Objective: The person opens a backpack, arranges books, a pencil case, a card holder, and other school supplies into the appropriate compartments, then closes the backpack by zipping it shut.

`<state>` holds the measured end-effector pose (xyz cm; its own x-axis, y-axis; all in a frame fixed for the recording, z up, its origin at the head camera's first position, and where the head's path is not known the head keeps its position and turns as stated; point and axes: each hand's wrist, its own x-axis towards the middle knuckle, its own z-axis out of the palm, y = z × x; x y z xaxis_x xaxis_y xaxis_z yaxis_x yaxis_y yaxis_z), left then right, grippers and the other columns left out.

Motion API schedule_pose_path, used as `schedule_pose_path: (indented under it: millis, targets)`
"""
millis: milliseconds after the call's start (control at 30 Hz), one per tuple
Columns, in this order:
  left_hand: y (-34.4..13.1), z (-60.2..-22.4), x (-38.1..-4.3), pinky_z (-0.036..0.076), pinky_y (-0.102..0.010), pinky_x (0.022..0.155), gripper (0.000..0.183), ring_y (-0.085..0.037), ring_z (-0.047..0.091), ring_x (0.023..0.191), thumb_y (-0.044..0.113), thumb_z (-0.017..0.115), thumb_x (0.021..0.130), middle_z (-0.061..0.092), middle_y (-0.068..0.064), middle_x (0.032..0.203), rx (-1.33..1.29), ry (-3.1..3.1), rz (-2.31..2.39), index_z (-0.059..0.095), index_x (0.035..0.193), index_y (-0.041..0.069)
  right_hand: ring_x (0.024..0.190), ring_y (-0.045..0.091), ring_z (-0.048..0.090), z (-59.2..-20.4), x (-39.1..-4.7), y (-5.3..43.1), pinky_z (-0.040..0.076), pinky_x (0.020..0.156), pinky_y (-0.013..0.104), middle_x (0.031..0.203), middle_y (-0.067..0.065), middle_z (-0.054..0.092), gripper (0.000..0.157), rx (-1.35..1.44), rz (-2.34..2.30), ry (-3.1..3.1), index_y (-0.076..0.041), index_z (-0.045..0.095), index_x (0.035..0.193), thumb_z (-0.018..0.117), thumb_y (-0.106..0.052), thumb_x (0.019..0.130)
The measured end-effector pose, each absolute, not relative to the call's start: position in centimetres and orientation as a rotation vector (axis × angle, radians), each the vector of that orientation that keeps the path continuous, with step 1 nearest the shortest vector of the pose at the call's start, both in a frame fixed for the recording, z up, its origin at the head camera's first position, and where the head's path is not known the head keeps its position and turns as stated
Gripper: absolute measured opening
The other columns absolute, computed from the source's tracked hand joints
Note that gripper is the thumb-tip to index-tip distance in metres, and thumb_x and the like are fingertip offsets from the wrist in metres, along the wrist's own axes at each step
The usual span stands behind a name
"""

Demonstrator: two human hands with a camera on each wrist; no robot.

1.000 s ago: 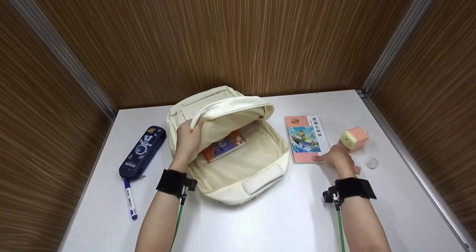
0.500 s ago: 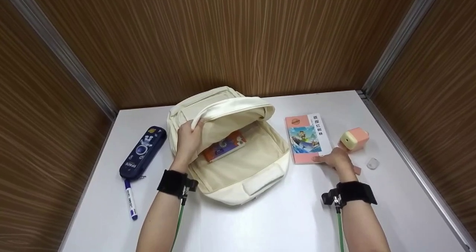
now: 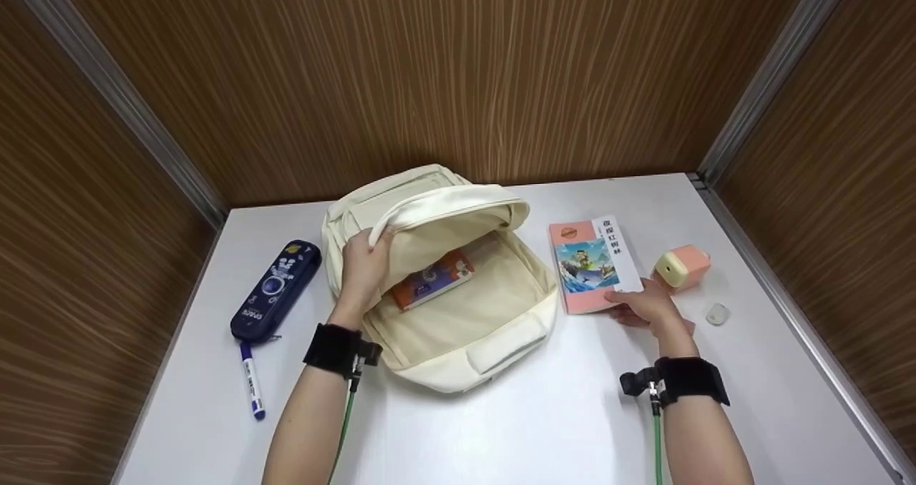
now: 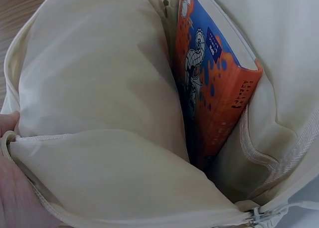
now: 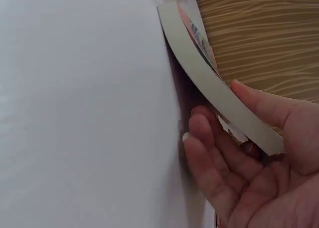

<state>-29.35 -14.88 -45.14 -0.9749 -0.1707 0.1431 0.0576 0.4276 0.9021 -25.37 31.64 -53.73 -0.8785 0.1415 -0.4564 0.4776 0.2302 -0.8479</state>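
A cream backpack lies unzipped on the white table. My left hand pinches the edge of its flap and holds it raised. Inside the bag lies an orange and purple book; the left wrist view shows its orange spine and blue cover. To the right of the bag, my right hand grips the lower right corner of a pink and white book, thumb on the cover and fingers beneath. In the right wrist view the book's page block bends, its near edge raised off the table.
A pink and yellow box-shaped pencil sharpener stands just beyond the right hand, with a small translucent object near it. At left lie a dark blue pencil case and a marker. Wood-grain panels enclose the table's back and sides.
My right fingers have slid beneath the pink and white book, and its right side has lifted. The left hand and the backpack flap have stayed in place.
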Motion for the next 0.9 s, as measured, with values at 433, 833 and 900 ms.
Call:
schedule_pose_path:
  millis: [433,833,900]
  targets:
    - [-14.8,-45.2,-29.4,0.04,-0.033,0.065,0.034,-0.021,0.049,0.068,0.029,0.058,0.099,0.055,-0.007,0.07,0.095,-2.457,-1.572,0.061,0.076,0.005,0.071,0.022,0.072,-51.0,-24.9,31.8,0.057,0.073,0.033,0.08,0.012,0.07,0.033,0.587,-2.225,1.966,0.003,0.03,0.123,0.051,-0.011,0.102]
    - [-14.9,-44.7,-29.5,0.04,-0.036,0.064,0.032,-0.023,0.049,0.068,0.027,0.058,0.099,0.053,-0.007,0.068,0.14,-2.435,-1.517,0.062,0.078,0.003,0.07,0.022,0.072,-47.5,-23.1,30.2,0.057,0.069,0.031,0.083,0.011,0.07,0.024,0.447,-2.305,2.052,0.001,0.038,0.118,0.049,-0.014,0.103]
    - [-14.8,-44.6,-29.5,0.04,-0.037,0.065,0.032,-0.024,0.049,0.07,0.027,0.058,0.099,0.053,-0.008,0.069,0.156,-2.422,-1.518,0.063,0.079,0.003,0.07,0.021,0.072,-46.9,-22.8,30.1,0.057,0.067,0.031,0.082,0.01,0.071,0.026,0.416,-2.295,2.07,0.002,0.039,0.12,0.05,-0.015,0.103]
